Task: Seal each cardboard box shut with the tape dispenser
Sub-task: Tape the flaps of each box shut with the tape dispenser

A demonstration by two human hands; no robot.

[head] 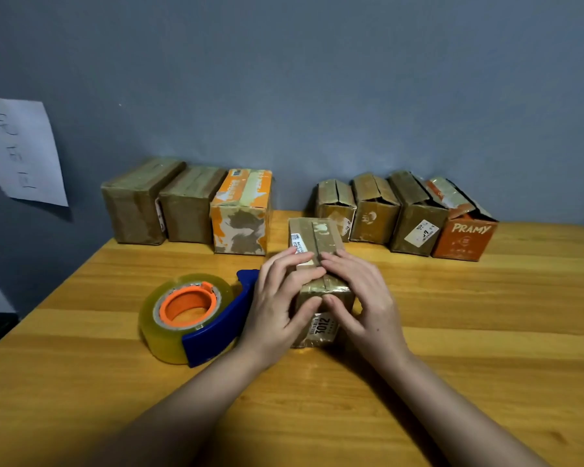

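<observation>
Closest in, two bare forearms reach out over the wooden table, and both hands sit on one small cardboard box in the middle. The left hand and right hand each lie with fingers flat on the box top on either side of the seam, thumbs pressing its near face, so neither is really clenching anything. Just one tape dispenser, blue frame with an orange core and a clear roll, lies on its side right beside the left hand, untouched. Beyond the fingertips against the wall: a group of three boxes out past the left hand, looking taped shut, and four boxes past the right hand with flaps loose. So eight boxes total. A paper sheet hangs on the wall far left.
</observation>
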